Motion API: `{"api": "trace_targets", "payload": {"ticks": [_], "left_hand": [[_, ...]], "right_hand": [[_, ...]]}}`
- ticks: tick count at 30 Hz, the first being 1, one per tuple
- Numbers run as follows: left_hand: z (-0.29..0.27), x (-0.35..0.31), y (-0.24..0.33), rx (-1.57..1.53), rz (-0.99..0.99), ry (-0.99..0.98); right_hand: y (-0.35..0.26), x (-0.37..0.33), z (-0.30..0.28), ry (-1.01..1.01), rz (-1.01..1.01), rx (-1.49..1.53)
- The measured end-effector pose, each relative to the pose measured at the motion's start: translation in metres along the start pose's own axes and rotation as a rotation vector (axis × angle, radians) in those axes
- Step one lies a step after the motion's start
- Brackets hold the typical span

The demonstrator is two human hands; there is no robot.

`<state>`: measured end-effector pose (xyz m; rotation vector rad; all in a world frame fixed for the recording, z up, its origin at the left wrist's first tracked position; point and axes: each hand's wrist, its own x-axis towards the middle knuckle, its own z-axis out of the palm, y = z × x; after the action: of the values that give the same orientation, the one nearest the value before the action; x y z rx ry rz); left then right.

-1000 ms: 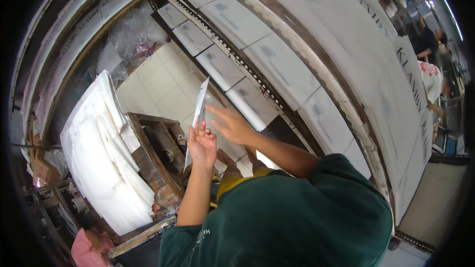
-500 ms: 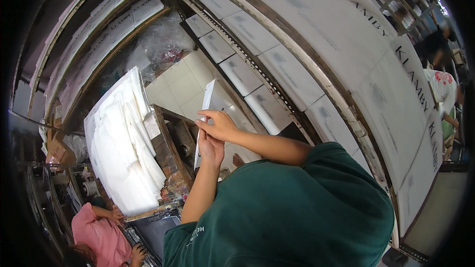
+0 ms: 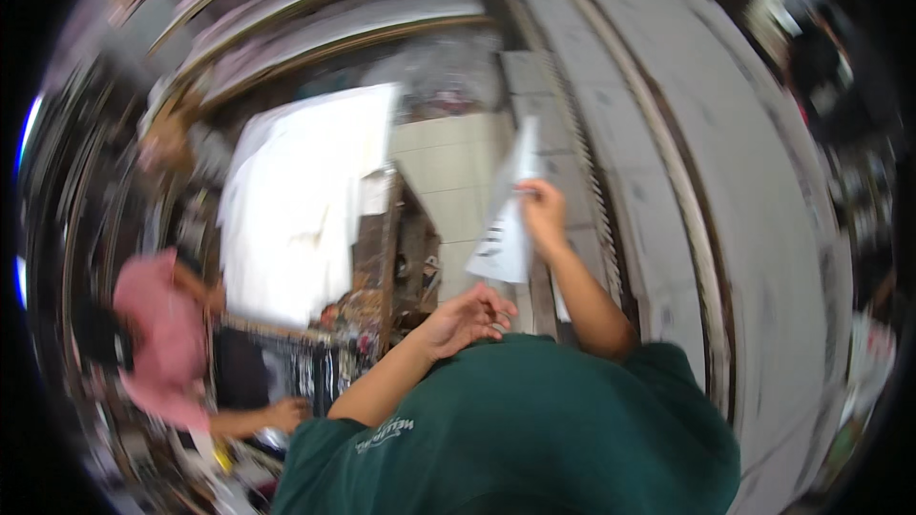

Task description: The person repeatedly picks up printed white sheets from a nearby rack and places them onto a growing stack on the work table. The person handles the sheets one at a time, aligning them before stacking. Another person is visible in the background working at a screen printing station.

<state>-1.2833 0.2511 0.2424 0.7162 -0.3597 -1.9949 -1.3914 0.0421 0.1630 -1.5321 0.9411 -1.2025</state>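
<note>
A white sheet with dark print (image 3: 506, 229) hangs slantwise in front of me; whether it is paper or a thin bag, I cannot tell. My right hand (image 3: 544, 215) pinches it at its right edge, about halfway along. Just below the sheet's lower end, my left hand (image 3: 468, 322) has its fingers loosely bent and apart, with nothing in them. To the left, a broad stack of white sheets (image 3: 291, 195) lies on a worn wooden table (image 3: 372, 277). Motion blurs the view.
Long racks bearing flat printed white sheets (image 3: 625, 248) run along my right side. More shelves (image 3: 353, 14) stand at the back left, with clear plastic (image 3: 434, 67) beneath them. Tiled floor (image 3: 434, 157) shows between. A co-worker in pink (image 3: 167, 334) works at the lower left.
My hands have come apart. The right one has swung away to the right with the sheet, now turned to show its print; the left has let go and dropped nearer my body. My view has turned.
</note>
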Motion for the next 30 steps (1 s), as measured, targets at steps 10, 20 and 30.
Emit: {"api": "trace_targets", "payload": {"ticks": [10, 20, 30], "left_hand": [[-0.034, -0.037, 0.023, -0.268, 0.561, 0.476], [-0.057, -0.046, 0.015, -0.440, 0.735, 0.631], [-0.075, -0.055, 0.029, -0.572, 0.860, 0.769]], "right_hand": [[-0.011, 0.026, -0.015, -0.116, 0.151, -0.117], [-0.007, 0.064, -0.002, -0.140, 0.089, -0.027], [0.016, 0.074, -0.019, -0.150, 0.114, 0.000]]}}
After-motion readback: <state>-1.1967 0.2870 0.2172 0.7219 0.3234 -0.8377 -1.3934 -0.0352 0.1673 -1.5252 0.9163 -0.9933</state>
